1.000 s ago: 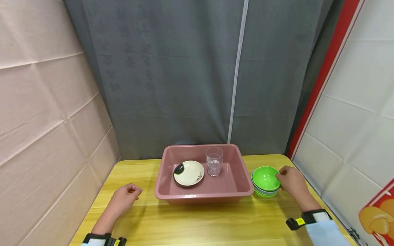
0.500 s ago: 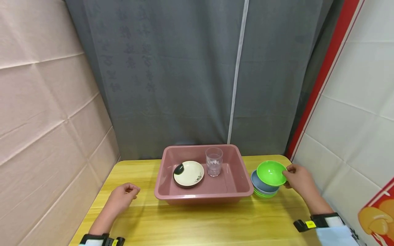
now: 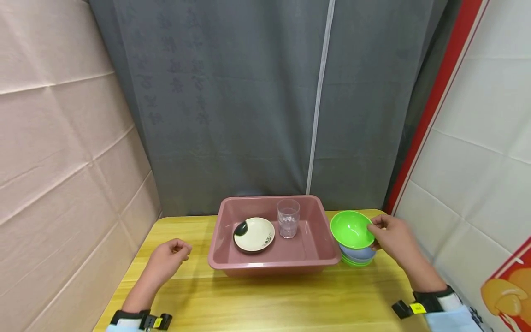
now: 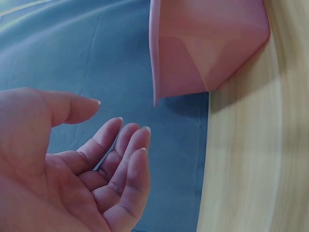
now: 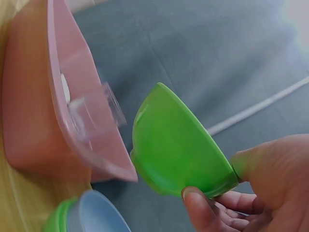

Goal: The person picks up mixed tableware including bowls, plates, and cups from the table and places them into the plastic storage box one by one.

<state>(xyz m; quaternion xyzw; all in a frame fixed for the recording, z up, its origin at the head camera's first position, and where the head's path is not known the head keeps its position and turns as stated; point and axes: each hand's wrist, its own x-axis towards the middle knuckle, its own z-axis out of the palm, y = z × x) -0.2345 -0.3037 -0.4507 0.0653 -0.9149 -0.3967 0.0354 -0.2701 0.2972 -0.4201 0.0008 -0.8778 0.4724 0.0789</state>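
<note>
Head view: the right hand (image 3: 394, 237) pinches the green bowl (image 3: 351, 229) by its rim at centre right, lifted above the stacked bowls (image 3: 357, 255), just right of the pink tub (image 3: 274, 265).

Left wrist view: the left hand (image 4: 72, 169) lies relaxed, fingers loosely curled, holding nothing.

Right wrist view: the bowl tilts toward the tub at left.

The head view looks forward and down over the pink tub (image 3: 274, 240) from well back. Both wrist views sit close, facing the curtain (image 4: 72, 58); all three share that tub.

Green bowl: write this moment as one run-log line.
right hand: grips green bowl, lifted over stacked bowls | left hand: idle on table | pink tub: plate, glass
</note>
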